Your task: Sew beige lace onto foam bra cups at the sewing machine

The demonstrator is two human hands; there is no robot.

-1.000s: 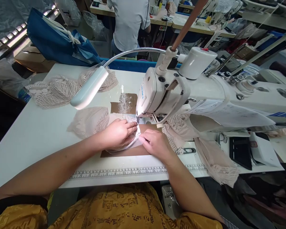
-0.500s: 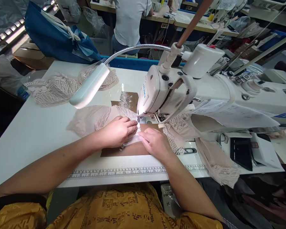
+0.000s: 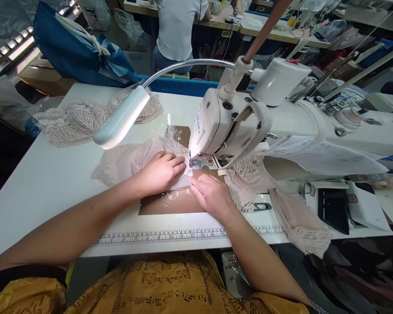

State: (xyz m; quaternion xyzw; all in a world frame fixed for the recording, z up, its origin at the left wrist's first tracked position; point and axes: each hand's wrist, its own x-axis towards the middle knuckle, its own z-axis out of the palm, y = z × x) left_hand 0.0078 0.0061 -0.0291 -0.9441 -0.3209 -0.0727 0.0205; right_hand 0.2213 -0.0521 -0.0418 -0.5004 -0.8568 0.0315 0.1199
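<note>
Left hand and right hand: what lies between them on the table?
In the head view, a narrow strip of the pale lace piece lies between the left hand and the right hand, over the brown patch.

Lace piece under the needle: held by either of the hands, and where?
Not gripped: left hand presses the lace piece flat left of the needle, right hand pins its near edge.

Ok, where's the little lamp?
In the head view, the lamp hangs left of the sewing machine, above the lace piece under the left hand.
</note>
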